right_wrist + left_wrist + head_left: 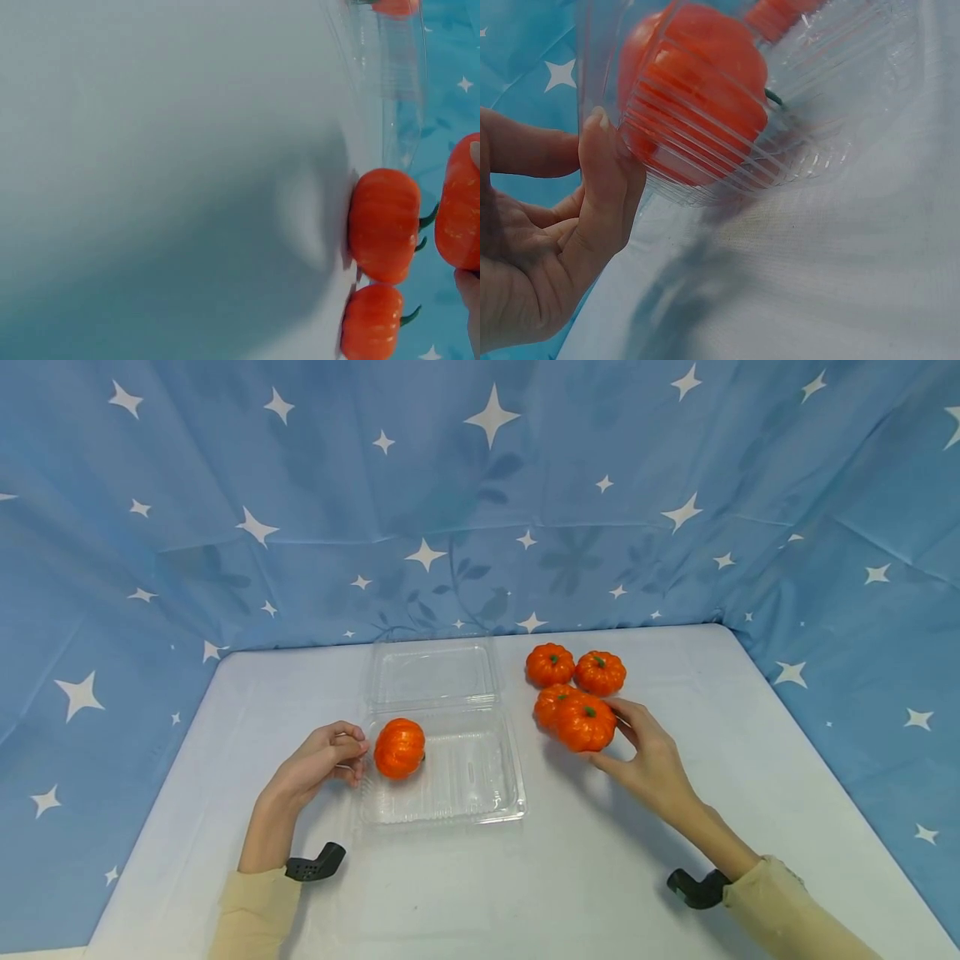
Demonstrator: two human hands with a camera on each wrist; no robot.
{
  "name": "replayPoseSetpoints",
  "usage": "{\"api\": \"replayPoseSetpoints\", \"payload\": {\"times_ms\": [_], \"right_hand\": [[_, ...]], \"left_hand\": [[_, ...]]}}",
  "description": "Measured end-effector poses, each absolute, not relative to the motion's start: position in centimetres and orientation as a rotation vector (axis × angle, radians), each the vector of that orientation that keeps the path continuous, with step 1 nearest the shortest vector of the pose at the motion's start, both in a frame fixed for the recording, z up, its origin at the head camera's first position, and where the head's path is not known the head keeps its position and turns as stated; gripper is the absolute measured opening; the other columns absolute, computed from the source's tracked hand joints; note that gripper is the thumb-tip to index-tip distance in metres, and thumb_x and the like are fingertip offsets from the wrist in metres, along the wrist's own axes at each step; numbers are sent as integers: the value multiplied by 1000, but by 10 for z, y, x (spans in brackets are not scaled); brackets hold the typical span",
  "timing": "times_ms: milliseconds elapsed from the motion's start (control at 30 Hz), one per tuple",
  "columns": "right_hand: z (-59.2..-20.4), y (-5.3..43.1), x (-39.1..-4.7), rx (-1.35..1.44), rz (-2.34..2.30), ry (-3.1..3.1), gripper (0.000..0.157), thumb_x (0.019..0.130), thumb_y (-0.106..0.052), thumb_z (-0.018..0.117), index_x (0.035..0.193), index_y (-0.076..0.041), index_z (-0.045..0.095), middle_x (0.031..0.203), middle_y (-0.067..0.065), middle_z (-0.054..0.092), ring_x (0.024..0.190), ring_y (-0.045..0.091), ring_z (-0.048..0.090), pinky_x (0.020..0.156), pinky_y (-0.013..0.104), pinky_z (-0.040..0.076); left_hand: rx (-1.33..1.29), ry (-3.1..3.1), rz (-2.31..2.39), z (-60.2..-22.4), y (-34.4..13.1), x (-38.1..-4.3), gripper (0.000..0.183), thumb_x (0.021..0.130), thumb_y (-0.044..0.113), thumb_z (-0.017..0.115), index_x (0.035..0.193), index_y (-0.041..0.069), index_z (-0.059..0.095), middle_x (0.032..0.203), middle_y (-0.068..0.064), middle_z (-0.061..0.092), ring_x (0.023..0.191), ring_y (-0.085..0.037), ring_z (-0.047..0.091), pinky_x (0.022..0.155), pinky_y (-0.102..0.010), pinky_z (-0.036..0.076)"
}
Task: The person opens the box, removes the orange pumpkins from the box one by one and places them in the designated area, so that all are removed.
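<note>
My left hand [318,762] pinches the left rim of a clear plastic clamshell container [472,777], thumb and fingertips on its wall [615,142]. One small orange toy pumpkin [400,748] lies tipped on its side in the container's left end, its dark green stem facing right. To the right, my right hand [651,764] grips another pumpkin [585,723] between thumb and fingers, raised off the table. Partly behind it is a third pumpkin [550,703] on the table. The right wrist view cuts off most of that hand and the held pumpkin [459,206].
Two further pumpkins, one [550,665] beside another [600,672], sit at the back right of the container. The container's open lid [431,672] lies flat behind its base. A white cloth covers the table [465,893]; a blue star-patterned curtain [315,577] hangs behind and at both sides.
</note>
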State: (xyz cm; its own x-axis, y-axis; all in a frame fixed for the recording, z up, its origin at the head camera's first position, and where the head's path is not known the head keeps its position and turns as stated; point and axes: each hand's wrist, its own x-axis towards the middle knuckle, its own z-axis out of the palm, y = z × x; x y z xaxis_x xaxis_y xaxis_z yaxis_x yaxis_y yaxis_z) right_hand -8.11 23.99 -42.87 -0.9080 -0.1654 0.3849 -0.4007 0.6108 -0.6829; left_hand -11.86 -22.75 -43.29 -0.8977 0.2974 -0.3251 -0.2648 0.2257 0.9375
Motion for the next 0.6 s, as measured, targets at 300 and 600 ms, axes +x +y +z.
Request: {"api": "replayPoseSetpoints", "payload": {"times_ms": [300,600], "right_hand": [[-430,253,-84,374,1211,-2555,76,76,5,87,141,7,49,140,23,53,130,43,55,100,4,38],[-437,269,-88,273,1200,-2578,74,78,2,87,141,7,49,139,23,54,129,42,56,100,6,39]], "left_hand": [[21,2074,1711,-434,-229,-119,24,103,7,55,116,-9,43,75,-7,61,62,-17,59,59,-29,58],[24,2069,1716,-434,-228,-119,22,102,6,54,115,-9,44,75,-7,60,62,-17,58,58,-28,57]]}}
